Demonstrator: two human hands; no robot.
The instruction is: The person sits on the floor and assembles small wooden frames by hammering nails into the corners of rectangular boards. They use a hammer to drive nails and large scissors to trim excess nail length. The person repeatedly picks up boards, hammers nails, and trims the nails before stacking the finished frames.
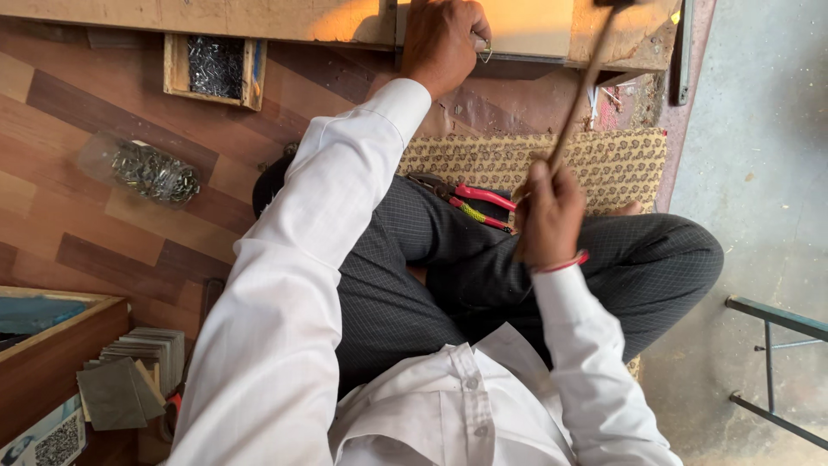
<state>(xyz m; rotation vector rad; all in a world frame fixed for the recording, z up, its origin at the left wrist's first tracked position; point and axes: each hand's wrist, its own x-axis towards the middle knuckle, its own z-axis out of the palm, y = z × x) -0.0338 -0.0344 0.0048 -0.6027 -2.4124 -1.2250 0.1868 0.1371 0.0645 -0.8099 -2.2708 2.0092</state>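
Gripping the thin wooden handle of a hammer (580, 95), my right hand (547, 216) is closed around its lower end above my right knee; the shaft slants up and to the right, and its dark head is cut off by the top edge of the view. My left hand (442, 36) reaches forward with the fingers curled down onto a small metal hook (486, 53), pinching it against the edge of a pale wooden board (526, 26) that lies across the top of the view. I sit cross-legged on a patterned yellow mat (621, 160). A pair of red-handled pliers (479, 203) lies on the mat just beyond my left leg, between my two arms. To the left, on the wood-patterned floor (95, 233), a clear bag of small metal parts (151, 171) lies well apart from a small open wooden box (216, 69) of nails, which is near the board. At the lower left a stack of grey sheets (129, 380) is just beside a wooden crate (52, 345). A metal frame (776, 345) stands at the far right on the bare concrete.
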